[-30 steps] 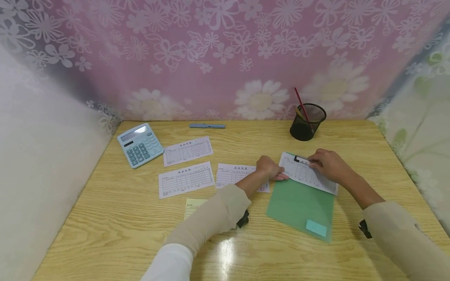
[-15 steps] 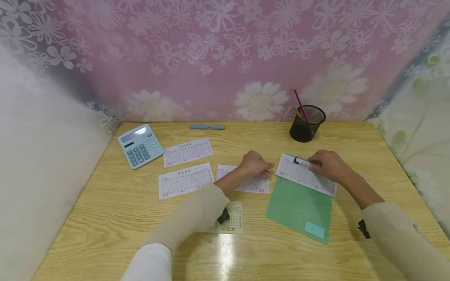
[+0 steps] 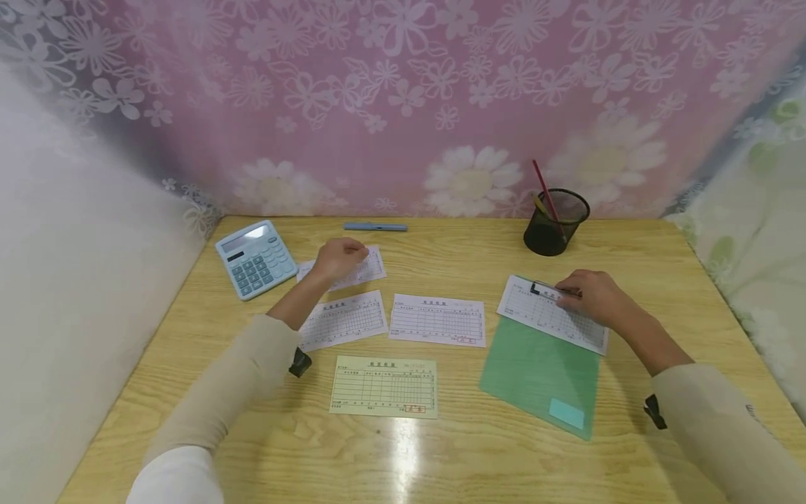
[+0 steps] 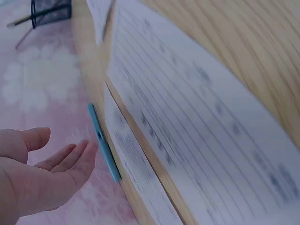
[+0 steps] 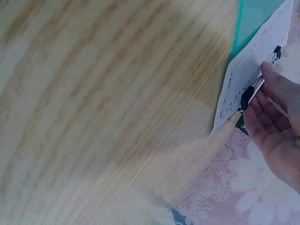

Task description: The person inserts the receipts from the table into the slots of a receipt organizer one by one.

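Observation:
My right hand [image 3: 595, 299] pinches the metal clip [image 5: 257, 87] at the top of a translucent green clipboard [image 3: 535, 371]. A white printed form [image 3: 535, 315] lies under that clip, over the board's upper part. Over on the left, my left hand [image 3: 337, 260] hovers above the farthest white form [image 3: 371, 267], covering its middle. Its fingers [image 4: 70, 159] are loosely bent and hold nothing in the left wrist view. Two more white forms, one nearer [image 3: 352, 318] and one in the middle [image 3: 437, 320], lie flat on the table, with a yellow form [image 3: 384, 386] in front of them.
A blue calculator [image 3: 256, 259] lies at the back left, beside the farthest form. Near the table's back edge is a blue pen [image 3: 375, 227]. The black mesh pen cup [image 3: 548, 234] stands behind the clipboard, close to the flowered curtain [image 3: 403, 105].
My left hand has let go of the clipped form's left edge and swung left to the farthest form. The middle and yellow forms are now uncovered. My right hand stays at the clip.

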`<state>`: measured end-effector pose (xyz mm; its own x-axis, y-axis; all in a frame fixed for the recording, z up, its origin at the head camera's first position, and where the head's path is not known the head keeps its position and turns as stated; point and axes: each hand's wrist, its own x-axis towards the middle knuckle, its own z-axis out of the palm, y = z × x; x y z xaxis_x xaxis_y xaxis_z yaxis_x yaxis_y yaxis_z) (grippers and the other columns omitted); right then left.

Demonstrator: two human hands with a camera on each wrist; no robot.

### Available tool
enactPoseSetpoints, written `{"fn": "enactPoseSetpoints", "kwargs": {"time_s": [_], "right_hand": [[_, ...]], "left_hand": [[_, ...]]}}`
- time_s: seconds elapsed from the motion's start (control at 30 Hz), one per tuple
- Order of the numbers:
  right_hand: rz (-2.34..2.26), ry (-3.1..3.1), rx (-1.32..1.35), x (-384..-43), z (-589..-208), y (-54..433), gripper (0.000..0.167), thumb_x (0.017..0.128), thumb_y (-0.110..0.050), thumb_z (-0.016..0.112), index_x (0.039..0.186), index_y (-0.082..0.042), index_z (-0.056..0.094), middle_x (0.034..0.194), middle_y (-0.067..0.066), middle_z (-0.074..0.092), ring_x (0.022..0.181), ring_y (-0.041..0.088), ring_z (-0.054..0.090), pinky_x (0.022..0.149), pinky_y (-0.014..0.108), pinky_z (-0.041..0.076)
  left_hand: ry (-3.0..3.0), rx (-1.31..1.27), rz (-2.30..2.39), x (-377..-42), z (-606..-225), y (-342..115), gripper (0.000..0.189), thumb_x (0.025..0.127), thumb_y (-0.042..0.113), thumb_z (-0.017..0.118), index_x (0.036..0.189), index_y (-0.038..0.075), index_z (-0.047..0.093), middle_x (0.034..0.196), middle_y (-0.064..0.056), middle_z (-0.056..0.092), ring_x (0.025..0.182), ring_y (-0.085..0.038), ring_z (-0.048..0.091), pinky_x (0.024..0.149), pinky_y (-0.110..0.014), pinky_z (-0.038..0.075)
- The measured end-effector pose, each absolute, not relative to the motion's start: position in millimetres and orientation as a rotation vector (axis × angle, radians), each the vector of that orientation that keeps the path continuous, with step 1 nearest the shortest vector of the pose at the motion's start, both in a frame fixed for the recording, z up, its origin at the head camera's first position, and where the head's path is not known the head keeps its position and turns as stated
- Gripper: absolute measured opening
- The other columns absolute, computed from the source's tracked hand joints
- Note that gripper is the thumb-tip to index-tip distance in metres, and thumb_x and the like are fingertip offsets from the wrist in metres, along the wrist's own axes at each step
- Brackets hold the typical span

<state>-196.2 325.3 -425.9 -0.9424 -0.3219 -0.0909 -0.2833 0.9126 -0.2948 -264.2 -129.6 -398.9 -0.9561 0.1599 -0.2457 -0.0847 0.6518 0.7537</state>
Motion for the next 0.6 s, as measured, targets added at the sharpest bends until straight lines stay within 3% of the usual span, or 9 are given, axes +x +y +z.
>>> {"fn": "enactPoseSetpoints", "kwargs": {"time_s": [0.2, 0.4, 0.6], "right_hand": [[-0.433, 2.925, -0.438, -196, -426, 327, 0.032, 0.087, -0.017, 0.068, 0.112, 0.003, 0.066, 0.106, 0.018, 0.066, 0.098, 0.035, 0.061, 0.085, 0.052, 0.049], [-0.427, 2.919, -0.419, -196, -425, 325, 0.033, 0.088, -0.017, 0.068, 0.113, 0.003, 0.065, 0.107, 0.018, 0.066, 0.1, 0.036, 0.06, 0.087, 0.054, 0.048], [-0.418, 2.921, -0.427, -194, -422, 322, 0.034, 0.087, -0.017, 0.068, 0.114, 0.004, 0.065, 0.106, 0.018, 0.066, 0.1, 0.035, 0.06, 0.088, 0.054, 0.048]], "left_hand": [[2.674, 0.082, 0.928, -267, -406, -164, 0.053, 0.102, 0.033, 0.039, 0.142, 0.0, 0.039, 0.147, -0.017, 0.042, 0.135, -0.035, 0.041, 0.109, -0.049, 0.038], [2.615, 0.13, 0.774, -261, -414, -166, 0.057, 0.102, 0.032, 0.039, 0.146, -0.002, 0.03, 0.151, -0.02, 0.034, 0.14, -0.039, 0.029, 0.116, -0.051, 0.028], [2.586, 0.181, 0.795, -259, -420, -155, 0.06, 0.101, 0.033, 0.041, 0.148, -0.002, 0.024, 0.153, -0.02, 0.03, 0.142, -0.038, 0.027, 0.117, -0.049, 0.026]]}}
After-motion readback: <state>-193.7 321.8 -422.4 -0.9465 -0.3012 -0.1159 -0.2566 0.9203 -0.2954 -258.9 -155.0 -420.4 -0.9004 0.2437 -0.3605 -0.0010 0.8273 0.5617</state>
